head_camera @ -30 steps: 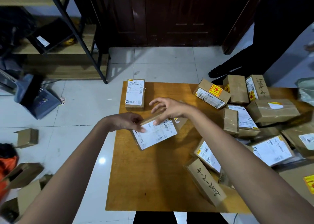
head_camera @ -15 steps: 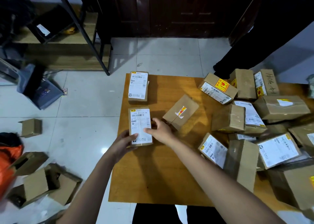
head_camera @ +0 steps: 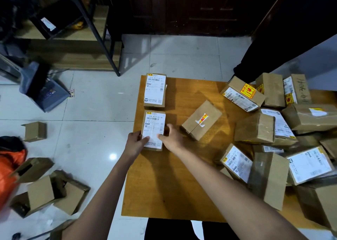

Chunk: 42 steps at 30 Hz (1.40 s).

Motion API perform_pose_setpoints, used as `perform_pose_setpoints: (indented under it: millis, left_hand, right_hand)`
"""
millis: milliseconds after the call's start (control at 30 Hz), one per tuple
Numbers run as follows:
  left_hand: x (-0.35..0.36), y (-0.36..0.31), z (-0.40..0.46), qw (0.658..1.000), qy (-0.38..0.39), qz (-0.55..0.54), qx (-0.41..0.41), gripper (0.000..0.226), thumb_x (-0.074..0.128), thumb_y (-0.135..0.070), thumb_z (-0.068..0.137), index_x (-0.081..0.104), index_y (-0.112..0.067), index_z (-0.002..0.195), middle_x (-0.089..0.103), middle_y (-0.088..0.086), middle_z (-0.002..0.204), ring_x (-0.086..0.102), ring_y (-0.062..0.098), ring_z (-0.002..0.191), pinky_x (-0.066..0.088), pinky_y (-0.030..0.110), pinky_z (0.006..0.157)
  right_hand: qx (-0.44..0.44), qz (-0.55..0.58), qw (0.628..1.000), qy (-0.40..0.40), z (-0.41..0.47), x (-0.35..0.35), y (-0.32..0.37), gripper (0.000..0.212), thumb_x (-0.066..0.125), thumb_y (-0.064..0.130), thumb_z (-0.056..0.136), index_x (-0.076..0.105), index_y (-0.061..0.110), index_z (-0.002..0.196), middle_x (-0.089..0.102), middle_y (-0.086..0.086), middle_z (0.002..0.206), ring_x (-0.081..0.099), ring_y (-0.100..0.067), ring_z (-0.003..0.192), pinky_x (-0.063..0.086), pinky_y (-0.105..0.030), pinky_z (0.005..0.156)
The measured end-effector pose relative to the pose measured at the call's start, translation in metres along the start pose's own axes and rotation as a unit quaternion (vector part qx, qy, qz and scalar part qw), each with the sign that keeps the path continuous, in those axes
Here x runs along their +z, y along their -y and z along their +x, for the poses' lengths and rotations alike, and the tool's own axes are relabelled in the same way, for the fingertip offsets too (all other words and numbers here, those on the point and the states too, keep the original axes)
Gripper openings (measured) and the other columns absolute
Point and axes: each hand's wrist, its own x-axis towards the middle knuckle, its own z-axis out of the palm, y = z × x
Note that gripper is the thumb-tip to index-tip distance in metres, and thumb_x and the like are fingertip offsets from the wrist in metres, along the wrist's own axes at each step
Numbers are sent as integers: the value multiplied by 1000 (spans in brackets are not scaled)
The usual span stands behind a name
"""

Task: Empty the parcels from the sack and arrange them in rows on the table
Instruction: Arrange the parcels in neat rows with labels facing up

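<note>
a: what changed?
b: the labelled parcel swung straight, now below the first parcel at the worktop left edge.
a: grip?
b: left hand and right hand both pinch its near end; the row's begun.

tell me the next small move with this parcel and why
Probably let go and reach for the tilted box. Both the left hand and right hand hold the near parcel, which already lies flat on the table, label up, in line behind the far parcel. The tilted box is the closest one not in the row.
</note>
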Motion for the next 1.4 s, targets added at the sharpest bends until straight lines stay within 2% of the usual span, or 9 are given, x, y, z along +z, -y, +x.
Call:
perform_pose_setpoints:
  millis: [567,833,900,967,1033,1133,1233,1300,1400]
  left_hand:
    - [-3,0,14,1000,-3,10,-2,35,60,-21,93,57,-7,125,62,12,122,64,25,102,53,24,76]
    - [-1,0,15,999,-10,31,8,32,58,-18,94,57,-7,124,63,9,116,62,19,93,49,18,68]
    - [-1,-1,14,999,-7,32,8,37,62,-26,91,57,-9,123,62,8,118,63,21,99,53,22,73]
    - [-2,1,15,996,-40,81,11,55,66,-45,84,53,-14,127,56,7,127,58,25,114,56,37,86]
    - [1,-5,11,983,-115,132,51,54,66,-41,85,48,-15,129,47,7,131,49,26,122,54,46,92]
    - [20,-37,-2,950,-189,161,190,43,64,-27,86,48,-13,123,48,7,125,48,23,117,53,42,90]
    - [59,-72,-7,934,-130,212,257,47,64,-30,84,49,-9,123,52,10,122,53,24,111,50,38,90]
    - [91,-85,-4,917,-70,281,275,56,63,-39,80,50,-4,122,52,13,120,53,30,110,48,40,90]
    - [136,-86,0,873,-15,425,239,75,65,-51,74,41,-5,130,43,15,134,43,35,121,40,43,98]
  right_hand:
    - [-10,5,1000,-15,5,5,5,55,56,36,92,39,21,143,54,-3,138,55,-24,122,47,-39,97]
    - [-17,-13,1000,5,0,1,3,58,52,35,93,32,25,147,51,-2,142,53,-25,124,45,-39,100]
    - [-38,-18,999,-21,-5,-3,1,54,54,32,92,39,24,143,56,0,137,56,-23,120,47,-36,96]
    - [-69,-6,993,-94,-12,-9,-5,43,57,27,88,52,24,130,64,5,121,63,-17,106,51,-34,86]
    - [-88,35,978,-184,-18,-21,-11,32,61,21,83,59,24,114,68,8,103,65,-14,91,53,-32,78]
    - [-71,98,953,-277,-19,-47,-26,26,64,16,80,59,21,105,63,7,96,64,-16,87,53,-34,77]
    - [-6,130,936,-327,-13,-75,-45,29,67,20,82,56,19,109,56,-2,116,62,-24,95,52,-40,82]
    - [50,123,939,-319,-8,-88,-57,37,64,20,85,52,16,120,49,-10,129,59,-33,104,49,-40,86]
    - [87,151,942,-288,-1,-101,-69,42,53,14,92,47,9,133,45,-16,138,52,-38,118,42,-40,94]
